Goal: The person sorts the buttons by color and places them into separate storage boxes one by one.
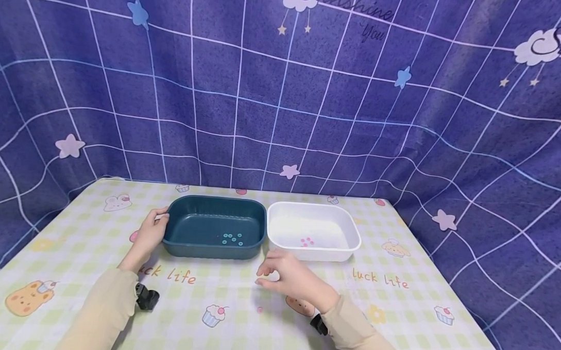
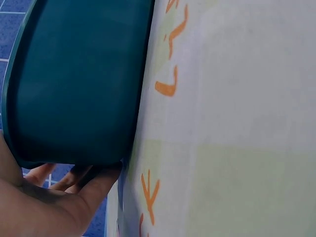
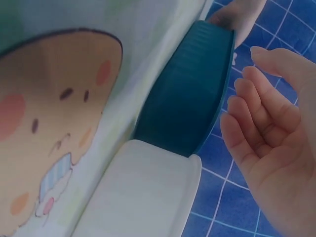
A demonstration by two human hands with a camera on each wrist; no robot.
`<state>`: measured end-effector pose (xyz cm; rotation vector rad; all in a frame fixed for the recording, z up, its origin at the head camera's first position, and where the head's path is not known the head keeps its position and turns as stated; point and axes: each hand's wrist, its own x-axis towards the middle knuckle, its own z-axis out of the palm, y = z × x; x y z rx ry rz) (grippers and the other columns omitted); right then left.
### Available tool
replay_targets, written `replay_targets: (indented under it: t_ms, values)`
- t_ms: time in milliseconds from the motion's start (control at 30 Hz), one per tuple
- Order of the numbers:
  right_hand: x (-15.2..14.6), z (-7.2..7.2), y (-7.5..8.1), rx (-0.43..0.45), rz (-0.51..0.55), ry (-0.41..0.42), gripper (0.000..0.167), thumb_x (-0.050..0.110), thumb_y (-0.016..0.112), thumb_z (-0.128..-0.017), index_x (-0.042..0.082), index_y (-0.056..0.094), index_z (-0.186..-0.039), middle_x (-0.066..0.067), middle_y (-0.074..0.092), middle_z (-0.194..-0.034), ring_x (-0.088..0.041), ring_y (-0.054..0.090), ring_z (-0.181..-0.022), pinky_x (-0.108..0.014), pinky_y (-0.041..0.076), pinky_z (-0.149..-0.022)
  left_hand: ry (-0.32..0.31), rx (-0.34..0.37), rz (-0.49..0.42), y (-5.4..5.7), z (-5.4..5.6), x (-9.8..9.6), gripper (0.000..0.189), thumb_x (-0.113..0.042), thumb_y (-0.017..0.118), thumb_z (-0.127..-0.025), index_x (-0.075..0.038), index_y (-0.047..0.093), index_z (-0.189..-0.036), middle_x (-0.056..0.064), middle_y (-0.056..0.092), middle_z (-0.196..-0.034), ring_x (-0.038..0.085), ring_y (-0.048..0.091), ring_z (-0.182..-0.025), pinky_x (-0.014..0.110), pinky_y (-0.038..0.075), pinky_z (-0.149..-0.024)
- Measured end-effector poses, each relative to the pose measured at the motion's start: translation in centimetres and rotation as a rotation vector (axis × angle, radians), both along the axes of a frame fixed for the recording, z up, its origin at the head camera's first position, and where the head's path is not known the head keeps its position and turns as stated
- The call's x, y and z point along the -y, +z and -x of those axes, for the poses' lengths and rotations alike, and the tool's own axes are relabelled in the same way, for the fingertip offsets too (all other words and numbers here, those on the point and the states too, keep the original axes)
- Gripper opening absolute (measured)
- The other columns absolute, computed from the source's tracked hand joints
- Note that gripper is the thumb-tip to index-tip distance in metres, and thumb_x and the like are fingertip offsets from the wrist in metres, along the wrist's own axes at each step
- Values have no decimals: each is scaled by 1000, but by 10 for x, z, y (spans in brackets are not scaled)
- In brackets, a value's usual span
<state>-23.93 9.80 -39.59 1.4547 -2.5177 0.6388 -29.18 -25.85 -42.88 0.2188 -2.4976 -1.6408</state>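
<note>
A dark teal bin (image 1: 213, 251) stands at the middle of the table, with several small light-teal rings (image 1: 233, 239) on its floor. My left hand (image 1: 152, 232) grips its left end; in the left wrist view the fingers (image 2: 101, 185) lie against the end wall. Touching its right end is a white bin (image 1: 312, 254) holding several small pink pieces (image 1: 307, 242). In front of the join between the bins hovers my right hand (image 1: 295, 278), fingers loosely bent and thumb apart, nothing between them. A small pink piece (image 1: 259, 309) lies on the cloth nearer me.
A checked tablecloth (image 1: 164, 315) with printed cakes, animals and orange lettering covers the table. Behind and at the sides hangs a blue curtain (image 1: 217, 116) with a white grid and stars. Black wrist-camera mounts (image 1: 147, 297) sit at both sleeves.
</note>
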Motion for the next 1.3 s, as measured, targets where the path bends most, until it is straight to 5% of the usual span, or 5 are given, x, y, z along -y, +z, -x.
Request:
replay_targets:
  t_ms: [1300]
  values:
    - [-4, -12, -17, 156, -159, 133, 4, 16, 69, -83, 15, 73, -83, 5, 60, -75, -1, 52, -72, -5, 40, -70, 14, 21, -4, 0, -1, -2, 53, -34, 23, -102, -5, 24, -147, 30, 41, -135, 35, 48, -113, 25, 47, -72]
